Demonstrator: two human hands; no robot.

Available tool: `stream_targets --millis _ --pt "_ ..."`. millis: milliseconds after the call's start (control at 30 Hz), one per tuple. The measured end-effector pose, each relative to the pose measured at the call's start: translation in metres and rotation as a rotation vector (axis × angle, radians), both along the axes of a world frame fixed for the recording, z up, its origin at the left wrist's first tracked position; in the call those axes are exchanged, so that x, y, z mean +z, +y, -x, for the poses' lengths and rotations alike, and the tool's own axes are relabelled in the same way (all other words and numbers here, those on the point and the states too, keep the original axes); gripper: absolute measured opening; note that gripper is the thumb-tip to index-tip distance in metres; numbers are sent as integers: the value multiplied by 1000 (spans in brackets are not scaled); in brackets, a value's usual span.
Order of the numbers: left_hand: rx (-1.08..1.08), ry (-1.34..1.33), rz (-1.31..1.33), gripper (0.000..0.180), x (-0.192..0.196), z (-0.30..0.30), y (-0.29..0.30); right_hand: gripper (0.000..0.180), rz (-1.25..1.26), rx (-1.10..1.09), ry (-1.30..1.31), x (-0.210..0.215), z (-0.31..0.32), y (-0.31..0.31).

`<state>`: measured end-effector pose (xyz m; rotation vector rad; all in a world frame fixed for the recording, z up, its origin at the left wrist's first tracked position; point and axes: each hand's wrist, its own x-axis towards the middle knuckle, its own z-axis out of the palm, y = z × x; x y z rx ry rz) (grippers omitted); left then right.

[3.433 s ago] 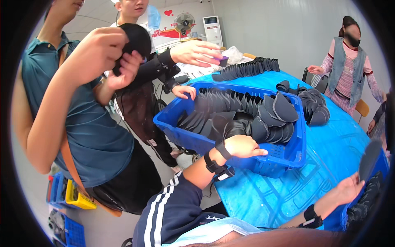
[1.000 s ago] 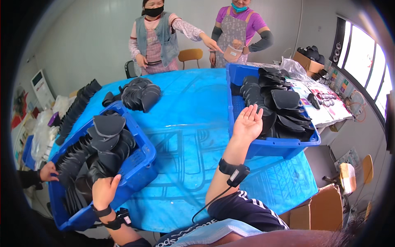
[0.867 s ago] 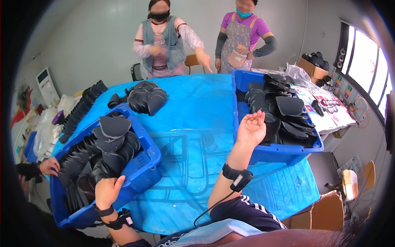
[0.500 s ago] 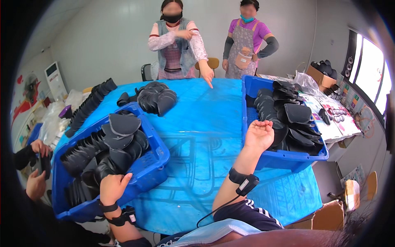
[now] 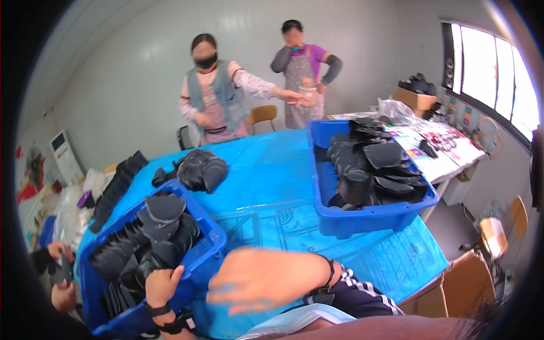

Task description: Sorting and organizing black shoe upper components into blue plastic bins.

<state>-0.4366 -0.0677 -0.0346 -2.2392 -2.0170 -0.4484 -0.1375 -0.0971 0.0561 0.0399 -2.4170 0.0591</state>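
Note:
At the near right side of the left blue crate (image 5: 212, 241), my left hand (image 5: 163, 286) is closed over the rim, its thumb pointing up. Its fingertips are hidden. Stacked curved black pieces (image 5: 161, 212) fill that crate, right beside the hand. My right hand (image 5: 263, 277) is in front of me, just right of the crate and above the blue table cover (image 5: 269, 218). Motion smears its fingers, so their shape and any contact cannot be made out. Both wrists wear black straps.
Another blue crate (image 5: 371, 218) with black pieces stands at the right. Loose black pieces (image 5: 201, 170) and a long row (image 5: 119, 187) lie farther back. At the left edge, another person's hands (image 5: 61, 283) hold a black piece. Two people stand across the table, one stretching out an arm.
My right hand has swung down and left, from beside the right crate to near the left crate. My left hand stays at the rim. The person across now reaches sideways, and the view has shifted.

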Motion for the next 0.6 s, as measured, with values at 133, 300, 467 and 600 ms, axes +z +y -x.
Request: stream_targets --millis 133,300,467,600 --pt "-52 18 -21 53 3 -11 14 19 -196 99 -306 -14 4 -18" --pt "-35 18 -26 53 10 -10 12 20 -73 -188 -398 -17 -45 -29" --pt "-34 28 -66 54 3 -7 11 31 3 -830 -342 -14 -111 -28" --pt "-115 -8 -152 54 1 -8 14 50 85 -1248 -229 -38 -158 -20"
